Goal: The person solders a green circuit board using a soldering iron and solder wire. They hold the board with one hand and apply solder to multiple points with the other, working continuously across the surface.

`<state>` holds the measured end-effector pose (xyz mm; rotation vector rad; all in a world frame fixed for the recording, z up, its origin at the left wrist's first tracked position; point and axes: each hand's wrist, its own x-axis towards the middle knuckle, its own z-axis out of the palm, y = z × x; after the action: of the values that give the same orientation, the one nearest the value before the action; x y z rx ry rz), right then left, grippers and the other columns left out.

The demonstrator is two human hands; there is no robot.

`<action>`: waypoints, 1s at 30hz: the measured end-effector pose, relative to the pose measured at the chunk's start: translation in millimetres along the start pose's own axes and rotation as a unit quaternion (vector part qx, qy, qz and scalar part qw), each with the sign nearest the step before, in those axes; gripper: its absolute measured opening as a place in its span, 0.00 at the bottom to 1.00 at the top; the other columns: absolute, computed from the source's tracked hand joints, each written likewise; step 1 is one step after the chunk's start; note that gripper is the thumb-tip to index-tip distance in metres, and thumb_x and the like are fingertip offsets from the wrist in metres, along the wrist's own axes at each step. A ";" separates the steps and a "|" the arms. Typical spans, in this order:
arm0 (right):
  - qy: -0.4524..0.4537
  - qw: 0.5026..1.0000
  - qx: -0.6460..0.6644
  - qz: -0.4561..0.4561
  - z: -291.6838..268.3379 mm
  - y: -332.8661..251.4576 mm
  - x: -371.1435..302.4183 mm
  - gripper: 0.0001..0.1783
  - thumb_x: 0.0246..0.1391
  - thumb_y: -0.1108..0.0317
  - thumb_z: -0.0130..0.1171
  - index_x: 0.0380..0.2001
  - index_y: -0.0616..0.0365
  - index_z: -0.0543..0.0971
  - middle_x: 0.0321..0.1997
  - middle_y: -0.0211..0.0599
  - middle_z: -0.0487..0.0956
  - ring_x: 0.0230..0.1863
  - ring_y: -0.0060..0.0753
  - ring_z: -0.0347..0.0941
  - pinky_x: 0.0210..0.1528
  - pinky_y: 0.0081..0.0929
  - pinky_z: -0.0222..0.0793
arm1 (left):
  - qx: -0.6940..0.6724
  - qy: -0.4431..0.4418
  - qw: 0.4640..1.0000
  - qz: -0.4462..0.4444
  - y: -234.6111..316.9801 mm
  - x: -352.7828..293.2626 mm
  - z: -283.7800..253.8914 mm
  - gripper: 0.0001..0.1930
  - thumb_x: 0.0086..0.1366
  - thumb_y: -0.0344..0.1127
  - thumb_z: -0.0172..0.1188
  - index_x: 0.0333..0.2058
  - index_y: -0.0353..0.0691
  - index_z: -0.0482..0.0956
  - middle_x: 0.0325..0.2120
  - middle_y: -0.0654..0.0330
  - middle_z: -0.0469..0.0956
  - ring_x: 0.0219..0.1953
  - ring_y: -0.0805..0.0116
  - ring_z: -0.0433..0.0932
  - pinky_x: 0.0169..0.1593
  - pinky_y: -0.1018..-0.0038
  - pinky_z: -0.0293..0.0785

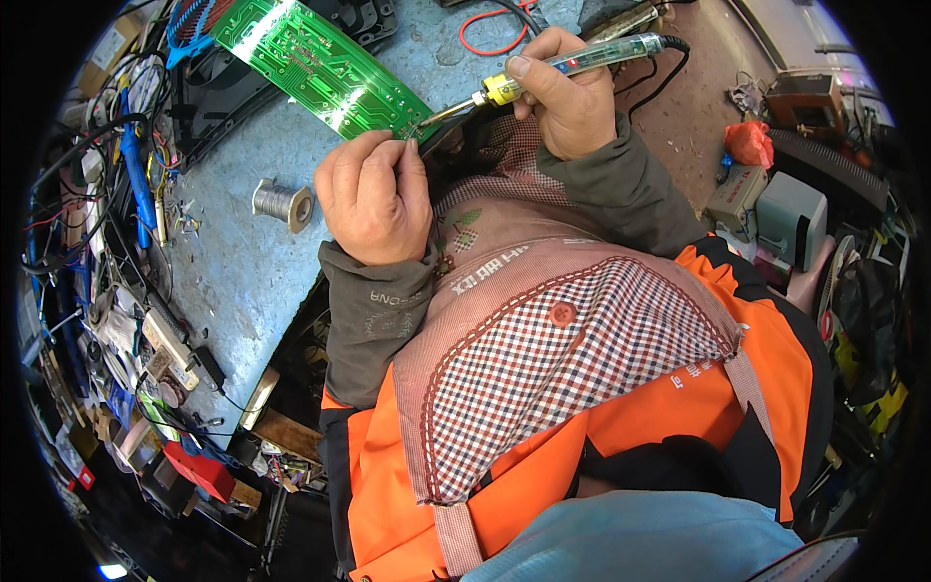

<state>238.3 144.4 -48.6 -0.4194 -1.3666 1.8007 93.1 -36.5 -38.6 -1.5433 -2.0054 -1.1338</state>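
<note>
My right hand (572, 92) is closed round a soldering iron (592, 60) with a clear bluish handle and a yellow collar. The iron slants down to the left, its tip at the near right corner of a green circuit board (330, 73). At that corner, close to the tip, the fingers and thumb of my left hand (376, 199) are pinched on the board's near edge. Whether a small part is also between them is hidden. Bright glare lies across the board's traces. A spool of solder wire (281, 204) rests on its side, left of my left hand.
The board's far end lies over a black plastic housing (228, 107) on the blue-grey worktop (228, 281). Tangled cables, tools and a power strip (170, 349) crowd the left side. A red wire loop (485, 34) lies at the back; boxes and a red bag (749, 144) stand right.
</note>
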 end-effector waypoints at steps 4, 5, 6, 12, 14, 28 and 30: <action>-0.004 1.000 -0.002 -0.006 -2.1 2.0 0.3 0.07 0.65 0.69 0.69 0.34 0.59 0.82 0.27 0.32 0.82 0.23 0.19 0.76 0.25 0.19 0.72 | -0.008 0.007 1.000 -0.005 0.2 -0.4 0.5 0.09 0.57 0.22 0.74 0.36 0.38 0.85 0.41 0.56 0.85 0.44 0.53 0.81 0.51 0.61 0.76; -0.005 1.000 0.002 -0.005 -2.6 1.8 0.5 0.07 0.65 0.68 0.69 0.34 0.59 0.82 0.27 0.32 0.82 0.23 0.20 0.76 0.25 0.20 0.72 | -0.011 0.009 1.000 -0.007 0.2 -0.4 0.5 0.09 0.57 0.22 0.74 0.36 0.38 0.84 0.41 0.56 0.85 0.44 0.53 0.81 0.51 0.61 0.76; -0.005 1.000 0.007 -0.003 -3.1 1.9 0.6 0.07 0.65 0.68 0.69 0.34 0.59 0.82 0.27 0.32 0.82 0.23 0.20 0.76 0.25 0.20 0.72 | -0.011 0.009 1.000 -0.007 0.3 -0.3 0.5 0.09 0.57 0.22 0.74 0.35 0.38 0.84 0.41 0.56 0.85 0.44 0.53 0.81 0.51 0.61 0.76; -0.001 1.000 0.029 0.000 -5.7 5.1 1.1 0.07 0.65 0.69 0.69 0.34 0.59 0.83 0.28 0.32 0.82 0.23 0.21 0.76 0.25 0.21 0.73 | -0.009 0.007 1.000 -0.003 -0.9 -0.5 0.2 0.09 0.56 0.22 0.74 0.35 0.38 0.84 0.40 0.56 0.85 0.44 0.53 0.81 0.51 0.61 0.76; 0.000 1.000 0.031 0.002 -5.5 4.6 1.0 0.07 0.65 0.69 0.69 0.34 0.59 0.83 0.28 0.32 0.82 0.23 0.21 0.76 0.25 0.21 0.73 | -0.010 0.005 1.000 -0.002 -1.3 -0.8 0.0 0.10 0.56 0.22 0.74 0.35 0.38 0.84 0.40 0.56 0.85 0.44 0.53 0.81 0.51 0.61 0.76; 0.000 1.000 -0.003 0.002 -1.4 1.3 -1.6 0.07 0.64 0.69 0.70 0.35 0.60 0.82 0.28 0.33 0.83 0.23 0.19 0.76 0.26 0.19 0.72 | 0.007 0.001 1.000 0.000 0.5 -0.1 0.2 0.10 0.57 0.23 0.75 0.37 0.39 0.86 0.41 0.57 0.85 0.45 0.53 0.81 0.51 0.61 0.77; -0.002 1.000 -0.002 0.000 -0.8 0.6 -1.4 0.07 0.64 0.69 0.70 0.35 0.60 0.82 0.28 0.33 0.83 0.23 0.19 0.76 0.26 0.19 0.72 | 0.006 0.001 1.000 0.000 1.2 0.3 0.2 0.10 0.56 0.23 0.75 0.37 0.39 0.86 0.41 0.57 0.85 0.45 0.53 0.81 0.51 0.61 0.77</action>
<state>239.5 143.8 -49.6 -0.4182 -1.3735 1.8010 94.2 -36.1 -38.1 -1.5354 -2.0082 -1.1206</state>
